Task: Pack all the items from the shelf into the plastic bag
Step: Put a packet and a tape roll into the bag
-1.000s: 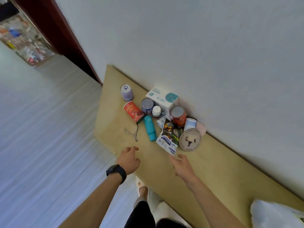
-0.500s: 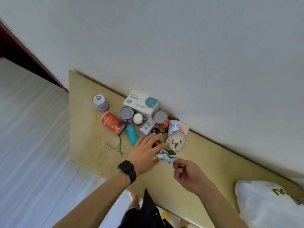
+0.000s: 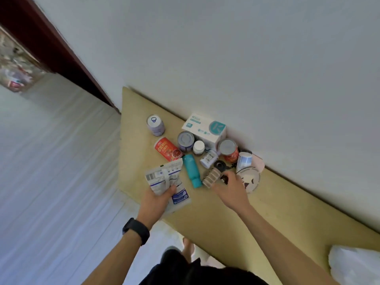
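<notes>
While in left hand (image 3: pixel 156 200), pouches (image 3: pixel 164 179) (crumpled)

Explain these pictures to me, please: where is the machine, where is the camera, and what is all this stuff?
There is no machine here: a person works with bare hands. Every picture comes from one camera worn on their head, looking forward and down. The left hand, the one with the black watch, holds white and blue packets. The right hand reaches to a ribbed beige roll; whether it grips it is unclear. On the wooden shelf are a purple can, a red can on its side, a teal bottle, a white box and a round card with a face, among other small things. The white plastic bag, where it all should go, shows at the lower right.
</notes>
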{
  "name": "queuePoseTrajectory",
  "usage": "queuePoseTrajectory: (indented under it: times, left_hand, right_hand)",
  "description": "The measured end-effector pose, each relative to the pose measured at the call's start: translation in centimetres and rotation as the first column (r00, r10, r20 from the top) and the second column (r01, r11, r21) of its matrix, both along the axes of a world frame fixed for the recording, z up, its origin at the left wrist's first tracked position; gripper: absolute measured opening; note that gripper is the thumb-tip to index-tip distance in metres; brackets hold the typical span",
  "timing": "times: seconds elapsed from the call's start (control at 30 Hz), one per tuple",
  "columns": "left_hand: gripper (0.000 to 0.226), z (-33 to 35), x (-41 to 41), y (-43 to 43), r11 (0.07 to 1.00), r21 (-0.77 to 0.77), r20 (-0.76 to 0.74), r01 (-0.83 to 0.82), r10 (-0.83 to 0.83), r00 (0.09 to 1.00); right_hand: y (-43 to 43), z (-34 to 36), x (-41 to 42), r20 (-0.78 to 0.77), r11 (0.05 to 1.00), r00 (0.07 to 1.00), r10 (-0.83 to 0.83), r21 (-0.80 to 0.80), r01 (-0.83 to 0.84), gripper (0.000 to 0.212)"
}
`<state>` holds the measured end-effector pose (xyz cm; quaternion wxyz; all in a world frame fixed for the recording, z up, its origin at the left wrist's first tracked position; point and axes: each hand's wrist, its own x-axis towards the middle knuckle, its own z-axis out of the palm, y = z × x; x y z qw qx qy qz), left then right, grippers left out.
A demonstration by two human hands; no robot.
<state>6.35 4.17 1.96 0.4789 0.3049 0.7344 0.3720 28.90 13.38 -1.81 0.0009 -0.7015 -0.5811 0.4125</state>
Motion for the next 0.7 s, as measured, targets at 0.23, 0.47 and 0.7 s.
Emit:
queuePoseTrajectory:
  times: [0.23, 0.47, 0.7]
  left_hand:
    - [0.036, 0.3, -3.3, -2.7, 0.989, -0.067, -0.007, -0.132, 0.132, 0.991]
    - [0.043, 0.2, -2.3, -3.0, 0.981, -0.101, 0.033, -0.167, 0.171, 0.985]
    - [0.03, 1.1, -0.3, -1.5, 0.988, -0.061, 0.061, -0.141, 0.145, 0.988]
  right_hand:
    - [3.6, -3.9, -4.2, 0.392, 0.991, 0.91, 0.133, -0.045, -0.126, 0.088]
    - [2.3, -5.4, -2.6, 0.225, 0.994, 0.973, 0.042, -0.105, -0.019, 0.082]
    - [0.7, -6.4, -2.7, 0.373, 0.982, 0.913, 0.163, -0.154, -0.112, 0.07]
